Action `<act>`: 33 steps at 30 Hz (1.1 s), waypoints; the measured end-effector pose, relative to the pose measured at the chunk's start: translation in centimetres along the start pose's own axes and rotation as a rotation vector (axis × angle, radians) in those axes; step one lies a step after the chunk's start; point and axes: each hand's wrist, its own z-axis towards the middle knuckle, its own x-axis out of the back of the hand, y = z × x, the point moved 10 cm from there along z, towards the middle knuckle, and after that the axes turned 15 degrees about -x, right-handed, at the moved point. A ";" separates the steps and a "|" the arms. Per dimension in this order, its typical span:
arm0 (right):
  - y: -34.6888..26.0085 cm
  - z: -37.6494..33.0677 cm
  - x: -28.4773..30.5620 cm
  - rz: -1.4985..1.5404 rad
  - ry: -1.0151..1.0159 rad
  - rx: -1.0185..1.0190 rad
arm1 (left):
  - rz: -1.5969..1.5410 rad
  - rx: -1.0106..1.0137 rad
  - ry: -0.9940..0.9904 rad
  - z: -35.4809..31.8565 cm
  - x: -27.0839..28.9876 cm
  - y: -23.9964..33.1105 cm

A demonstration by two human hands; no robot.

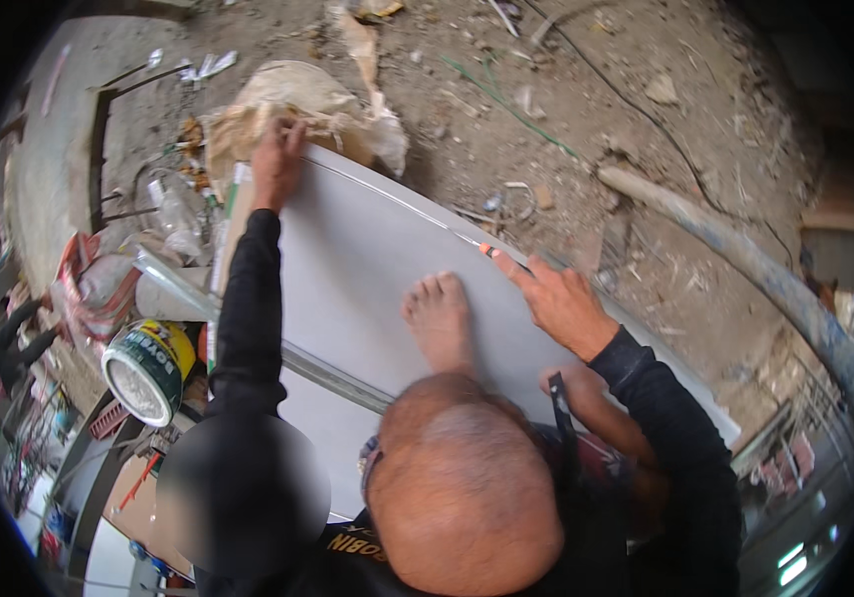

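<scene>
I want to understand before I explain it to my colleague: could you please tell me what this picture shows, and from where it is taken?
There is no machine here, only a person's two bare hands. A wide, round-looking lens on the head looks down, so straight edges bend.

The left hand is at the far end of a white board, beside a pale sack. The right hand holds a tool with an orange and dark handle, near the board's edge. A bare foot rests on the board. A bucket stands out at the left, and dirt ground lies beyond.
</scene>
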 end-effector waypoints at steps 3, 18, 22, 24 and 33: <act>1.9 -2.4 0.7 0.045 -0.051 -0.023 | -0.014 -0.004 0.058 1.1 2.7 1.5; -1.2 1.3 1.3 0.241 0.127 0.045 | 0.290 -0.689 -0.493 0.7 -3.8 10.9; -0.6 4.4 -0.5 0.206 0.128 0.058 | 0.102 -0.374 -1.023 -1.2 -12.0 13.9; -1.0 4.7 -0.6 0.192 0.139 0.070 | 0.133 -0.380 -1.103 -2.1 -13.0 14.1; -1.7 4.6 -0.4 0.139 0.113 0.101 | 0.052 -0.474 -1.068 -2.5 -13.8 13.3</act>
